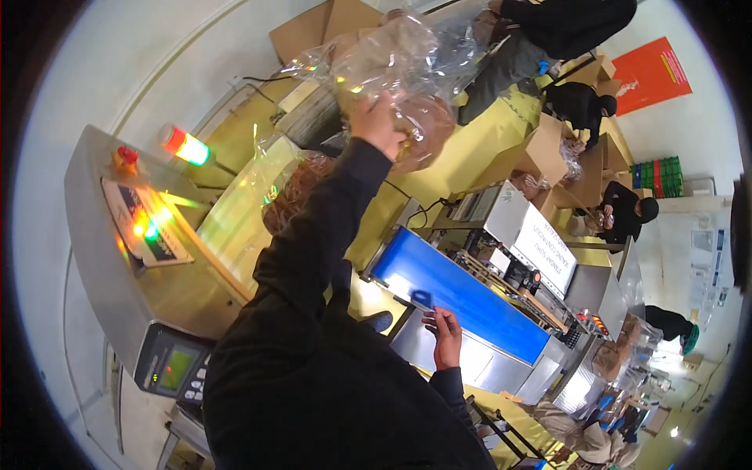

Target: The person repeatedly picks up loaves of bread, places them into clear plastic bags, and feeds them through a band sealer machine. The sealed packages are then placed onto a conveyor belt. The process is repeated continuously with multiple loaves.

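My left hand (379,129), at the end of an outstretched dark sleeve, is closed on a large clear plastic bag (392,55) with brown contents showing through its lower part. Beside my left forearm lies another clear bag with brown contents (294,192). My right hand (446,338) pinches a small, thin, flat piece (424,305) between thumb and fingers; its kind is too small to make out. That hand is over the near edge of a blue conveyor belt (462,294).
A metal machine with a green-lit display (172,370) and a glowing signal lamp (184,145) stands at left. A sealing machine (533,235) runs along the belt. Cardboard boxes (536,153) stand beyond it. Several people work nearby, one (564,27) close to the large bag.
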Demonstrator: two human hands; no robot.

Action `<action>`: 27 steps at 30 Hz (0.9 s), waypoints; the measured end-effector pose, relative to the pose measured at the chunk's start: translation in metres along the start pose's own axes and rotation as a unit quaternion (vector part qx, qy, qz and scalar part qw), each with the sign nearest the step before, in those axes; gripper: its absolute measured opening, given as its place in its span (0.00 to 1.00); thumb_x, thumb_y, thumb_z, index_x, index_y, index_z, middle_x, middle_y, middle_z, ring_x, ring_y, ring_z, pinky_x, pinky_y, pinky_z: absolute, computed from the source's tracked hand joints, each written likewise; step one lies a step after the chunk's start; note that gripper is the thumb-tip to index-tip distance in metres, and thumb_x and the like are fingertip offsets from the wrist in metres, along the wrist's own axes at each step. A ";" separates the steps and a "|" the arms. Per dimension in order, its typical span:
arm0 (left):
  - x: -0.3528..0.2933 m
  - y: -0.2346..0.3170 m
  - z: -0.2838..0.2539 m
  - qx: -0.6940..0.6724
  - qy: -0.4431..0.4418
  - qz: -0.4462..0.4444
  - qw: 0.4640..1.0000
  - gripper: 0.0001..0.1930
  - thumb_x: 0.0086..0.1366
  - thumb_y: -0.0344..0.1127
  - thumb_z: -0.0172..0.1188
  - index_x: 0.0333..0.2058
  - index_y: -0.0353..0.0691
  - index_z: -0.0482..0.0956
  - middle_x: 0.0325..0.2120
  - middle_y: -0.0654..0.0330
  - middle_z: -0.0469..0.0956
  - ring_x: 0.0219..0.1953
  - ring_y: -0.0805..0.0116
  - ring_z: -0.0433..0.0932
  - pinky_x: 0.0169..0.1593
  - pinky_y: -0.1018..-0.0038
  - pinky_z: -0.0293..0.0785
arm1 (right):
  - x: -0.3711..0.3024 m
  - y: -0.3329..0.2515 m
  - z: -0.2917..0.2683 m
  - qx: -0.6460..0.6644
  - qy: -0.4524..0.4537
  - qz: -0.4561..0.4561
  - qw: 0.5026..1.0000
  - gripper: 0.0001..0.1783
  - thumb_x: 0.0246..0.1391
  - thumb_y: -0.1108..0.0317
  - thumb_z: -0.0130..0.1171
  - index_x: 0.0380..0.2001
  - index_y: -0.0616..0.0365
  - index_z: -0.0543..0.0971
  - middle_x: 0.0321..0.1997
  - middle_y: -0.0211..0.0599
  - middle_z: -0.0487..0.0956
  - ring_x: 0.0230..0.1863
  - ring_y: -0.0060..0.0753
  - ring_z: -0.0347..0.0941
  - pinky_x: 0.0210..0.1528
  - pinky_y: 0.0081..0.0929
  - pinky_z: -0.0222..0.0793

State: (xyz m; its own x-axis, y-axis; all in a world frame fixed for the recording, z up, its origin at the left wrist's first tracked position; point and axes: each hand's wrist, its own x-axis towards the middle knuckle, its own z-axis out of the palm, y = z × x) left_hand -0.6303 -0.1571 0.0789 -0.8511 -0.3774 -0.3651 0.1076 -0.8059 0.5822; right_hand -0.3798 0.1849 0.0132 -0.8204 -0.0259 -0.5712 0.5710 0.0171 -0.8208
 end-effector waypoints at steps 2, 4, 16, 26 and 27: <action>0.061 -0.037 0.024 -0.004 -0.043 -0.003 0.999 0.20 0.67 0.44 0.47 0.54 0.44 0.58 0.55 0.60 0.65 0.56 0.55 0.60 0.51 0.34 0.54 | -0.001 0.007 -0.002 0.017 0.027 0.005 0.999 0.12 0.59 0.66 0.50 0.42 0.61 0.73 0.37 0.39 0.78 0.38 0.31 0.75 0.41 0.25 0.67; 0.102 -0.062 0.069 0.010 -0.015 0.022 1.000 0.22 0.64 0.44 0.48 0.54 0.47 0.57 0.53 0.59 0.67 0.56 0.55 0.59 0.46 0.31 0.57 | -0.007 0.013 -0.004 0.028 0.059 0.007 0.998 0.12 0.60 0.66 0.50 0.42 0.61 0.73 0.37 0.39 0.78 0.38 0.31 0.75 0.41 0.25 0.67; 0.209 -0.110 0.039 0.328 -0.049 0.393 0.858 0.23 0.53 0.39 0.62 0.46 0.35 0.74 0.45 0.47 0.75 0.49 0.49 0.72 0.52 0.65 0.67 | -0.018 0.035 -0.024 0.045 0.173 0.052 0.983 0.13 0.59 0.63 0.52 0.43 0.59 0.72 0.38 0.40 0.78 0.37 0.32 0.75 0.40 0.26 0.68; 0.004 -0.020 -0.147 0.690 0.184 0.245 0.656 0.22 0.54 0.47 0.62 0.43 0.39 0.74 0.40 0.51 0.75 0.44 0.53 0.73 0.46 0.61 0.67 | 0.032 0.005 0.004 -0.003 0.066 0.060 0.996 0.13 0.60 0.64 0.49 0.44 0.59 0.72 0.39 0.41 0.78 0.38 0.31 0.74 0.41 0.26 0.67; 0.010 -0.017 -0.146 0.680 0.169 0.259 0.665 0.18 0.57 0.45 0.60 0.40 0.38 0.75 0.37 0.51 0.76 0.41 0.53 0.74 0.43 0.62 0.68 | 0.037 0.002 0.007 -0.012 0.054 0.053 0.997 0.13 0.60 0.65 0.49 0.44 0.60 0.72 0.39 0.41 0.78 0.38 0.31 0.74 0.42 0.26 0.67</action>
State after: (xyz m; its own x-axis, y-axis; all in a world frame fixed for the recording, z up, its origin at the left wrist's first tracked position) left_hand -0.5655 -0.2137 -0.0411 -0.6920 -0.7098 0.1316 -0.4182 0.5427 0.7284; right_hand -0.4088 0.1772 -0.0095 -0.7551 0.0852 -0.6501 0.6544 0.0376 -0.7552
